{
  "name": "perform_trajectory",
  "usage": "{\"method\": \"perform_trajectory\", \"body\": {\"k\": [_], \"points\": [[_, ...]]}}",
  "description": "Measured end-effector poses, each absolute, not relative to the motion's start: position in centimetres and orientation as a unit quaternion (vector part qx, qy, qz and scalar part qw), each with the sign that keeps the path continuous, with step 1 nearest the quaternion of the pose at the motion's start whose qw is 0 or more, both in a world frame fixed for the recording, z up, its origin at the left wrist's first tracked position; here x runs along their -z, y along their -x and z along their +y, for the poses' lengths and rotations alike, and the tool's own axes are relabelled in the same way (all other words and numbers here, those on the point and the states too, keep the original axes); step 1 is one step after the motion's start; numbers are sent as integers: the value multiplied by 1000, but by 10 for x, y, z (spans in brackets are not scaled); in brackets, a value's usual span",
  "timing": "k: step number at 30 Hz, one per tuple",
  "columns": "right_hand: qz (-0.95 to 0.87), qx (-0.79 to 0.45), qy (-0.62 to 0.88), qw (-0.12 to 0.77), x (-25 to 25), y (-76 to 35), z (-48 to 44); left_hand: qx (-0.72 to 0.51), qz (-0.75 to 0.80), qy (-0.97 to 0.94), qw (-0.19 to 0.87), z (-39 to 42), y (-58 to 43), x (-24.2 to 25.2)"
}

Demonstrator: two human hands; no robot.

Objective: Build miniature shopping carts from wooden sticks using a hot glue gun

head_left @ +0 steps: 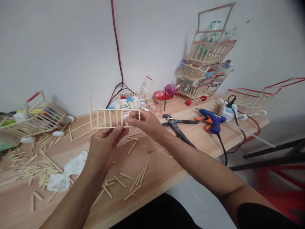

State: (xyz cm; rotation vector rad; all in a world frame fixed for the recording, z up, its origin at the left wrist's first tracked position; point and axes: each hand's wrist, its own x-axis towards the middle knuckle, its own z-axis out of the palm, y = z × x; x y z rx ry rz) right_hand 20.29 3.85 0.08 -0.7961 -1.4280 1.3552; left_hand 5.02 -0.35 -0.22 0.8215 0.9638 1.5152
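I hold a small ladder-like frame of thin wooden sticks up in front of me over the wooden table. My left hand grips its lower rail from below, fingers closed. My right hand pinches the frame's right end between thumb and fingertips. Loose cut sticks lie on the table below my hands.
Black pliers and a blue glue gun lie to the right. Stick-built carts stand at left, centre back, stacked at back right and far right. A crumpled white tissue and a stick pile lie left.
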Motion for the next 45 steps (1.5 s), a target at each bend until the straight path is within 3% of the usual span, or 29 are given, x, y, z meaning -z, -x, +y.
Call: {"method": "perform_trajectory", "body": {"k": [45], "points": [[-619, -515, 346, 481, 1, -203, 38, -627, 424, -359, 546, -7, -51, 0]]}}
